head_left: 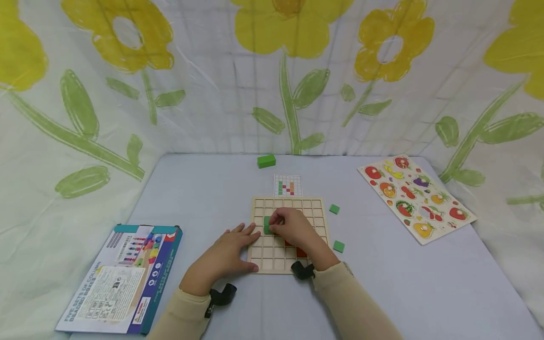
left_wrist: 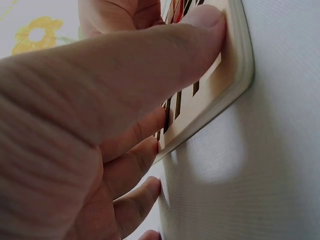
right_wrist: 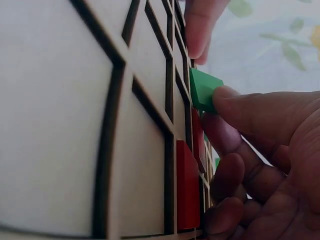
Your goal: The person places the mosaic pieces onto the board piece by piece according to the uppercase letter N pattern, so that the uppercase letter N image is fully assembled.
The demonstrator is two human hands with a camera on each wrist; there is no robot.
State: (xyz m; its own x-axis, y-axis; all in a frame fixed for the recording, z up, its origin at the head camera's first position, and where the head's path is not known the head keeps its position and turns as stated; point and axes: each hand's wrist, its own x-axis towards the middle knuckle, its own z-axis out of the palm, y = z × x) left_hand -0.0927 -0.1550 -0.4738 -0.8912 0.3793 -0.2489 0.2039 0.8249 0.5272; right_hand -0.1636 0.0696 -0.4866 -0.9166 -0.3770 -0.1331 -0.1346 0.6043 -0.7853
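A wooden grid board (head_left: pixel 272 268) lies flat on the table. My right hand (head_left: pixel 294 227) is over its left-middle part. Between thumb and fingertips it pinches a green square tile (right_wrist: pixel 204 90), tilted against the grid in the right wrist view. Green (head_left: pixel 266 221) shows on the board beside those fingertips. Red tiles (head_left: pixel 301 253) sit in cells nearer the front, partly covered by the right hand. My left hand (head_left: pixel 227 252) rests at the board's left edge with fingers spread. Its thumb (left_wrist: pixel 202 22) presses on the board's corner area in the left wrist view.
Two loose green tiles (head_left: pixel 334 208) lie right of the board. Behind it are a pattern card (head_left: pixel 287 185) and a green block (head_left: pixel 266 161). A fruit-picture board (head_left: pixel 418 198) lies at the right, a flat printed box (head_left: pixel 123 278) at the left.
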